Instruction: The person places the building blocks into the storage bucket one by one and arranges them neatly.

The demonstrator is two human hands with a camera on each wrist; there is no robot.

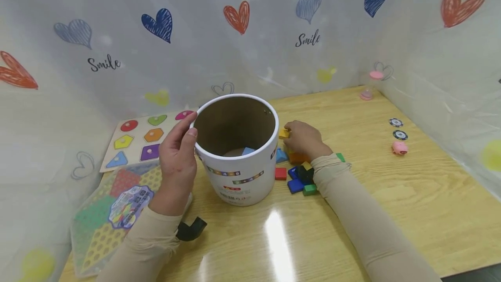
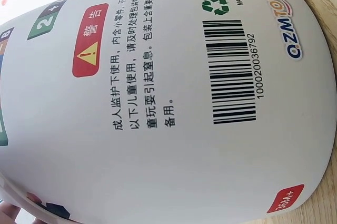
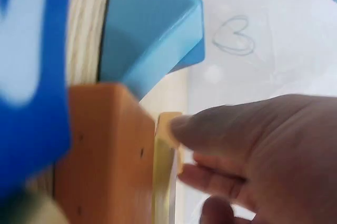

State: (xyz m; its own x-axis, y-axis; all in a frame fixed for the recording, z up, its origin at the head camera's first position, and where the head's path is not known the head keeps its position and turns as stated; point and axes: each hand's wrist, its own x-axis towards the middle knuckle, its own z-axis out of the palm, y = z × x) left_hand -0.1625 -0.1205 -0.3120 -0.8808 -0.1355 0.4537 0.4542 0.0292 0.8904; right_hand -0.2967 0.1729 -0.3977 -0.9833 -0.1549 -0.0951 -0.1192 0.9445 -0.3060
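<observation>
A white bucket [image 1: 256, 188] printed with number tiles stands upright on the table. My left hand [image 1: 178, 164] grips its rim on the left side, thumb outside; the fingers' far ends are hidden. Inside the bucket a light blue block [image 1: 248, 150] shows. To the right of the bucket, my right hand [image 1: 306, 138] pinches a yellow block [image 1: 283, 134] between thumb and fingers, seen closer in the right wrist view [image 3: 167, 129]. Around that hand lie an orange block [image 3: 100, 150], a light blue block [image 3: 152, 29], a red block [image 1: 280, 173], and several dark blue and green ones.
At the left lie a shape puzzle board [image 1: 129, 156] and a bagged colored game board [image 1: 98, 203] behind my left forearm. Two poker chips [image 1: 400, 135], a pink pig toy [image 1: 399, 147] and a small pink-ended object [image 1: 366, 95] are on the right. A heart-printed sheet [image 1: 266, 64] borders the table.
</observation>
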